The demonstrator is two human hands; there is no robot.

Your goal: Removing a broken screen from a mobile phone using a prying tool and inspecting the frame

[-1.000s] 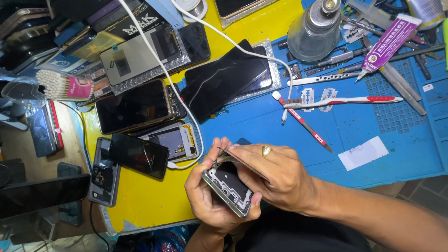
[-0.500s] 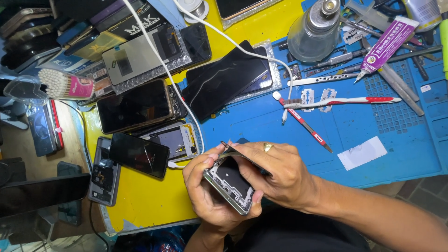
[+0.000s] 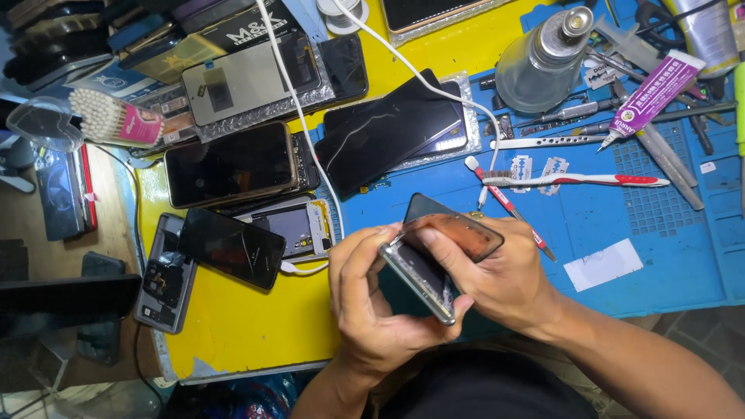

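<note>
Dark glass and silver metal make up the opened phone that both hands hold just above the near edge of the bench. The left hand wraps around the silver frame from below, fingers curled tight on its side. The right hand pinches the thin dark screen panel, which tilts up and away from the frame like a lid. One long edge of the panel looks free, while the other edge seems to sit close to the frame, so the screen looks only part of the way off. I cannot tell if a cable joins the two parts.

Just past the hands lies a red and white toothbrush on the blue rubber mat, with a small white paper slip near it. A purple glue tube and a clear round bottle with a metal top stand farther back. To the left, on the yellow part of the bench, lie several other flat black phones and screens, and a white cable runs across them.
</note>
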